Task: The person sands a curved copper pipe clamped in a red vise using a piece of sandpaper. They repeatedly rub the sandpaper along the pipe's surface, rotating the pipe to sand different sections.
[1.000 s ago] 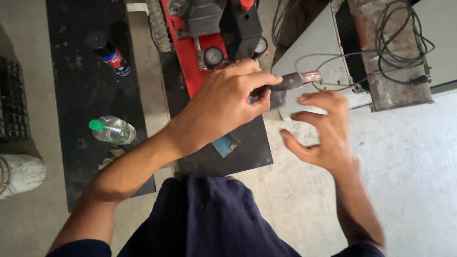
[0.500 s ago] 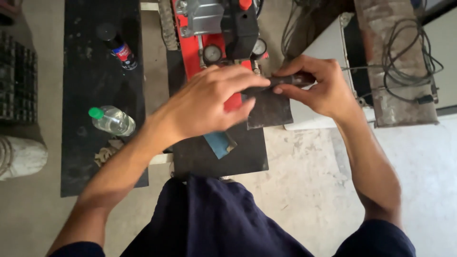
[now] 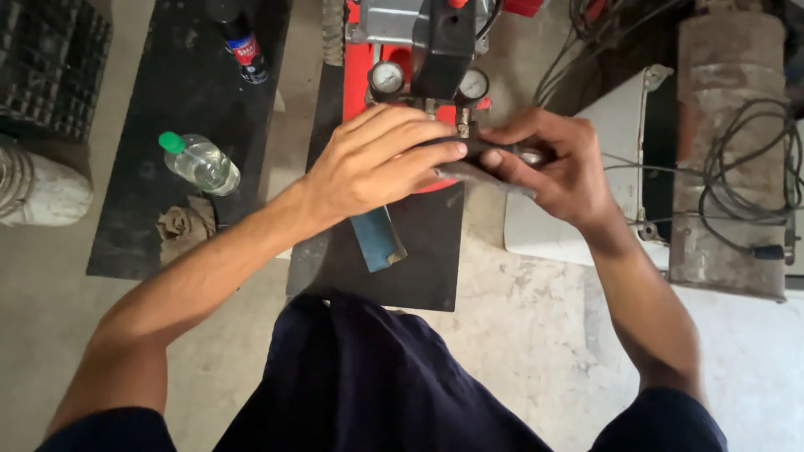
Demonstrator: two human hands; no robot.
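Black rubber mats (image 3: 167,109) cover much of the bare concrete floor (image 3: 536,335). The left hand (image 3: 377,163) and right hand (image 3: 557,163) meet just above the nearer mat, both sets of fingers closed around a dark tool (image 3: 494,155) held between them. Right behind stands a red machine (image 3: 394,59) with 2 round gauges (image 3: 386,77), crowding the far side. A blue piece (image 3: 377,238) lies under the left wrist. To the left sit a clear bottle (image 3: 201,163), a crumpled rag (image 3: 184,226) and a spray can (image 3: 243,46). A white box (image 3: 603,142) and tangled cables (image 3: 745,167) hem the right; open floor lies nearest the person.
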